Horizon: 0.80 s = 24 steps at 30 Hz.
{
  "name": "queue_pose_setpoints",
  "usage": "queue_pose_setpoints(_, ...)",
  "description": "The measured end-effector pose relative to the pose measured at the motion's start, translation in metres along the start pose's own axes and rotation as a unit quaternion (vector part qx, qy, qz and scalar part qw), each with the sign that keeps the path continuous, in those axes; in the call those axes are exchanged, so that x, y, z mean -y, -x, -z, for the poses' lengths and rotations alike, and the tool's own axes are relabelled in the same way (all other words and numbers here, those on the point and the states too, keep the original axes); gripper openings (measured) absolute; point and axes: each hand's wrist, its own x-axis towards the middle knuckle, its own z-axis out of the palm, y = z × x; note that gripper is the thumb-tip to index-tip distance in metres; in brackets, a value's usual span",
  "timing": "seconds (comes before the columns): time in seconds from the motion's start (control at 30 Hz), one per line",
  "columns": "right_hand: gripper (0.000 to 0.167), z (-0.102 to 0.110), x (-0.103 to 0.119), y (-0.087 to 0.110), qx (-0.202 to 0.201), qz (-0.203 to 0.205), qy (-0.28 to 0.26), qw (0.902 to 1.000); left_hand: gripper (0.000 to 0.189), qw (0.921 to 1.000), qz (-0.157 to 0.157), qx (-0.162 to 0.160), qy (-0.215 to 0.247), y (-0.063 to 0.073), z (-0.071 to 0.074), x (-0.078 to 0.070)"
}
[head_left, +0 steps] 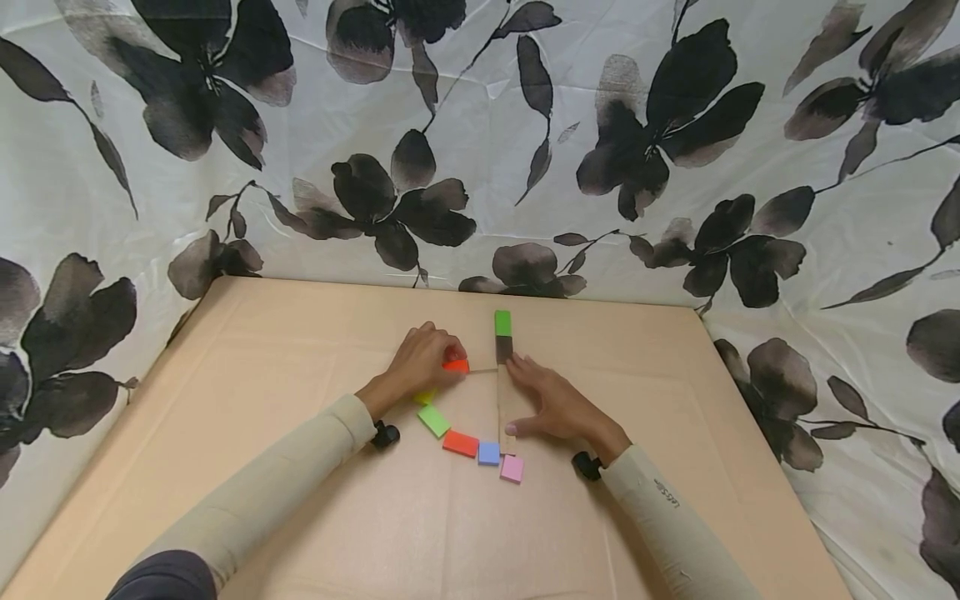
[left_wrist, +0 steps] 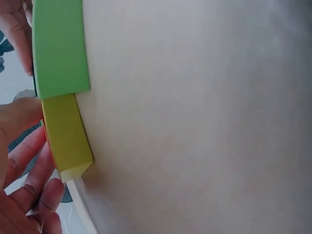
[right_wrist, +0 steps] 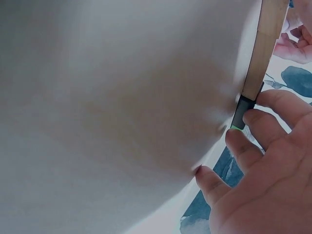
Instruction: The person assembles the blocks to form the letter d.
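Between thumb and fingers my left hand (head_left: 427,358) pinches a red block (head_left: 456,366) at the left end of a thin wooden strip. Just below it a yellow block (head_left: 426,397), partly covered by the hand, starts a curved row: a green block (head_left: 433,421), a second red block (head_left: 461,443), a blue block (head_left: 489,454) and a pink block (head_left: 512,468). My right hand (head_left: 551,400) rests with extended fingers along an upright-running line of wooden blocks (head_left: 506,408). In the right wrist view its fingertips touch the black block (right_wrist: 242,111) at that line's far end.
Beyond the black block lies another green block (head_left: 502,322). The tan tabletop (head_left: 300,350) ends at a floral cloth (head_left: 495,167) hanging behind and at the sides. Dark wrist cameras (head_left: 385,435) sit close to the table surface.
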Motion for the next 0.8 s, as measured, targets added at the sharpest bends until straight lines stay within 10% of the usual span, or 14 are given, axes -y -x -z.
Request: queue_pose_setpoints(0.8, 0.112, 0.0003, 0.0024, 0.0001, -0.001, -0.001, 0.0, 1.0, 0.024, 0.9999, 0.003, -0.007, 0.009, 0.0019, 0.0001, -0.0001)
